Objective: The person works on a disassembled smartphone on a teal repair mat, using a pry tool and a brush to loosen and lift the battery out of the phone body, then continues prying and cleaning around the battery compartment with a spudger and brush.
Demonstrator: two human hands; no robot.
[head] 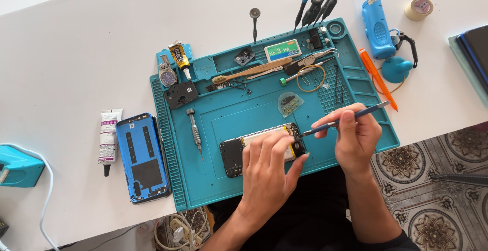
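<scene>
The left hand [267, 167] pins the opened phone [259, 147] at the teal mat's [229, 180] six o'clock; the right hand [353, 136] pinches a blue spudger [345, 120], prying at the phone's three o'clock end. Gentle leverage seems needed.

Illumination is bright, even and diffuse, consistent with daylight. The white table [76, 53] reads near overexposure toward its far-left corner. Shadows beneath the hands and tools are short and soft. The teal work mat [234, 114] shows faint sheen without harsh glare. Focus is sharp throughout; the table edges bow slightly from wide-angle distortion.
</scene>
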